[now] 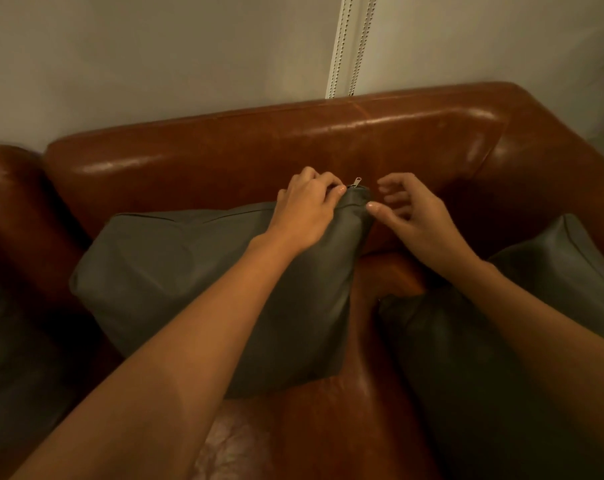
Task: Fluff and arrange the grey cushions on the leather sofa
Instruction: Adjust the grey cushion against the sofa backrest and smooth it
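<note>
A grey cushion (196, 289) leans against the backrest of the brown leather sofa (293, 147). My left hand (305, 213) grips its top right corner, fingers curled over the edge beside a small metal zip pull (357, 182). My right hand (411, 213) hovers just right of that corner with fingers loosely spread; its thumb tip touches the cushion's corner. A second grey cushion (501, 334) lies at the right, partly under my right forearm.
A third dark cushion (13, 358) sits at the far left by the sofa's left arm (6, 188). Behind the backrest is a pale wall with blind bead chains (349, 46). The right sofa arm (550, 161) curves round the corner.
</note>
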Motion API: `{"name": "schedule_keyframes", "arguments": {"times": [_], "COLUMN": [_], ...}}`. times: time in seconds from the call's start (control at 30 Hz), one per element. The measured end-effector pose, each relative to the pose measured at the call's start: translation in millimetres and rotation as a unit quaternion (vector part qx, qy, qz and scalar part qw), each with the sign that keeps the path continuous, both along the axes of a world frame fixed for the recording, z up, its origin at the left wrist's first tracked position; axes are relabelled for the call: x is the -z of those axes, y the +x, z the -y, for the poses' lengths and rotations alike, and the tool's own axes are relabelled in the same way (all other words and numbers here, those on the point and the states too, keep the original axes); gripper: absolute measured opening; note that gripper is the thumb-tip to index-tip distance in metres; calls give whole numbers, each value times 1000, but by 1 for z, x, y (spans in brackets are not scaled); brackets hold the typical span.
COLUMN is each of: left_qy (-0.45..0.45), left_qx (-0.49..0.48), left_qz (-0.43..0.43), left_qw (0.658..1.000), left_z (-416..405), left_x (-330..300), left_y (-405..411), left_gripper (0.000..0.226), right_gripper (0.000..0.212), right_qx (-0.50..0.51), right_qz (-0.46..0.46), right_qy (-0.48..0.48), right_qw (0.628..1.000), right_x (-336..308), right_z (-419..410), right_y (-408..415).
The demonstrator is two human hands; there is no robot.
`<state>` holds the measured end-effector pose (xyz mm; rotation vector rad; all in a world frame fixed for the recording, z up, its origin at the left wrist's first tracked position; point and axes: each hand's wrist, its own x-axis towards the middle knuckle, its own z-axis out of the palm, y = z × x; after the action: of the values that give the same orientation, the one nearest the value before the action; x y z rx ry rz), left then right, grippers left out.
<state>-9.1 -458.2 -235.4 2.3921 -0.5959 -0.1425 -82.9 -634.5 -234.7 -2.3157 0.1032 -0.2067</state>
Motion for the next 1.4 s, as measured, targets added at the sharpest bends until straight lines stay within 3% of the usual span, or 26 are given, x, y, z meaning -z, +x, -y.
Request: {"name": "schedule_keyframes", "arguments": {"times": [0.07, 0.2, 0.33, 0.4, 0.5, 0.57, 0.63, 0.8, 0.9, 1.0, 1.07, 1.2, 1.27, 1.4], "left_qy": [30, 107, 231, 246, 110, -75, -203, -245, -205, -152, -97, -4, 31, 83], "left_qx": [20, 22, -110, -218, -375, -412, -416, -390, -347, -323, -289, -265, -264, -228], "left_qz": [2, 24, 101, 116, -55, -197, -274, -284, -276, -247, -213, -119, -96, -109], "left_qw": [999, 994, 961, 937, 919, 887, 843, 841, 872, 901, 928, 957, 959, 964], "left_z": [-7, -43, -122, -170, -233, -258, -265, -273, -272, -276, -280, -280, -276, -276], "left_x": [1, 1, 3, 5, 11, 23, 29, 28, 32, 31, 31, 39, 39, 35], "left_y": [-2, -5, -5, -10, -22, -33, -50, -79, -90, -85, -77, -65, -63, -66], "left_gripper": [39, 48, 44, 41, 48, 54, 57, 33, 20, 17, 15, 15, 19, 26], "right_gripper": [50, 37, 30, 30, 29, 29, 30, 27, 28, 31, 28, 20, 28, 61], "right_qx": [-9, 26, 24, 33, 52, 64, 82, 235, 277, 184, 40, -201, -243, -291], "right_qz": [-30, -12, -6, 4, 9, 18, 17, 14, -18, 66, 126, 30, -13, -67], "right_qy": [14, -22, -47, -54, -60, -65, -67, 27, 33, -78, -104, -61, -57, -178], "right_qw": [999, 999, 999, 998, 997, 996, 994, 971, 960, 978, 986, 977, 968, 938], "right_x": [5, 3, -6, -9, -9, -8, -8, -9, -9, -11, -13, -5, -1, 7], "right_z": [-11, -14, -12, -14, -25, -31, -35, -47, -61, -96, -139, -228, -252, -251], "right_y": [5, 12, 14, 17, 24, 29, 33, 57, 66, 62, 59, 49, 43, 27]}}
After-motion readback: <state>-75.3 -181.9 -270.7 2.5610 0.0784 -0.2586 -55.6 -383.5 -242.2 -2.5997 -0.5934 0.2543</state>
